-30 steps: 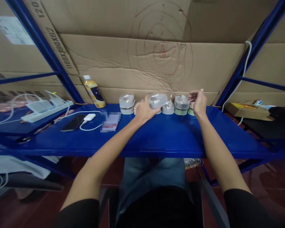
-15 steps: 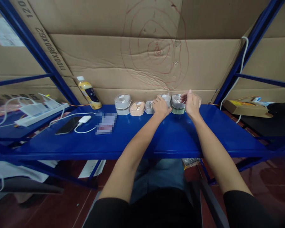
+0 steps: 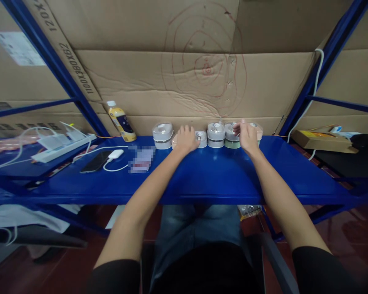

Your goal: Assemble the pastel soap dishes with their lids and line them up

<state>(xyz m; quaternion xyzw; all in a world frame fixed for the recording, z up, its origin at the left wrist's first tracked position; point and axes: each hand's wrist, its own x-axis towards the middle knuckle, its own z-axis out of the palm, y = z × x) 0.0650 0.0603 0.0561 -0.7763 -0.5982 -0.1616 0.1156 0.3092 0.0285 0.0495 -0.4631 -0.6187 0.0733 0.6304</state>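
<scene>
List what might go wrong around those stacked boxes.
1. The right hand is raised close to the green-based stack; a careless turn might knock off its upper box.
2. The left hand is beside the low gray box, contact unclear; a sideways slip could shove that box into the gray stack.

Containers in row on shelf, cardboard behind; bottle at left, phone nearer front edge.

Four container stacks, two single containers, two hands, one bottle, one black phone, one power strip
</scene>
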